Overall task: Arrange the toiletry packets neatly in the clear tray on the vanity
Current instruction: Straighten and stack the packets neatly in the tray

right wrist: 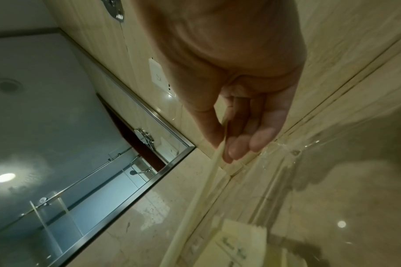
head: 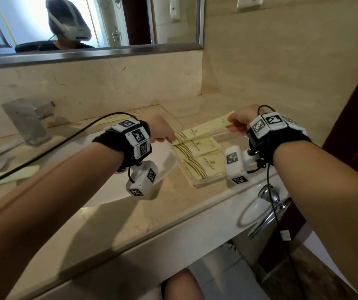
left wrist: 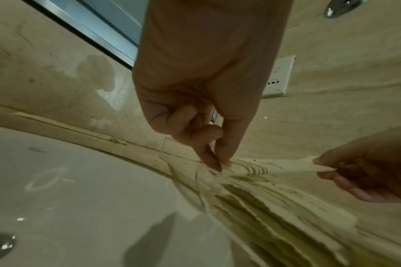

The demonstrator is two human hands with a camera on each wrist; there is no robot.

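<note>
- Pale yellow paper: the long packet [head: 206,126] is held by both ends, spanning the far end of the clear tray [head: 204,182], its right end raised above the rim.
- Stacked packets [head: 202,156], same paper with brown wavy lines, lie overlapped inside the tray like shingles.
- Left hand [head: 160,131]: thumb and forefinger pinch the packet's left end low at the tray's far-left corner; the other fingers are curled in.
- Right hand [head: 242,123]: thumb above and fingers below pinch the right end; the fingers are only lightly bent.
- Tray sits on the marble vanity [head: 130,215], right of the basin [left wrist: 69,189] and near the side wall.
- Loose packets [head: 9,175] lie on the counter left of the basin, near the faucet [head: 27,120], still outside the tray.
- Judged step: laying the long packet in. To do it well, keep it taut and level, square its edge with the tray's far wall, lower both ends together, and avoid dragging the stack askew.
</note>
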